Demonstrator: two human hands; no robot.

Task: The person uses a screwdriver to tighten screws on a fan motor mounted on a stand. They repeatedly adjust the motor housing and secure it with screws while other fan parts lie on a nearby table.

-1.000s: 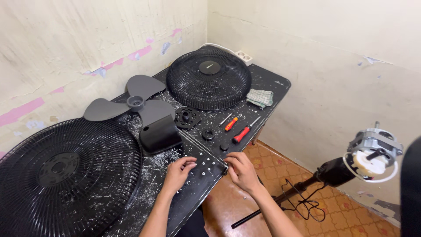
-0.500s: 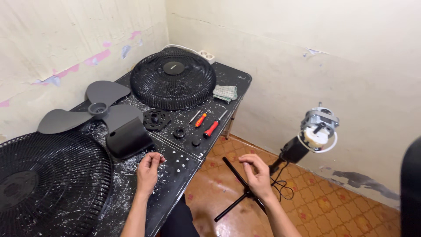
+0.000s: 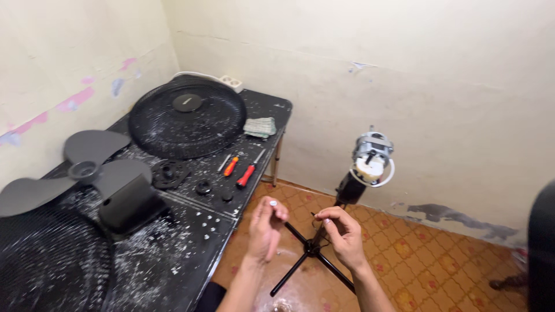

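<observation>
Both forearms are bare, with no sleeves, gloves, rings or watch on the 2 hands.

There is one view only, from a camera on the person's head, looking down and forward toward the room corner. The hands [image 3: 306,231] are near, low in the middle. The counter [image 3: 173,254] runs along the left; the floor [image 3: 451,260] lies right.

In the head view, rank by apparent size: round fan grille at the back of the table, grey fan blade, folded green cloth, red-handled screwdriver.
1. round fan grille
2. grey fan blade, nearer the camera, so unsure
3/4. folded green cloth, red-handled screwdriver: look alike
</observation>
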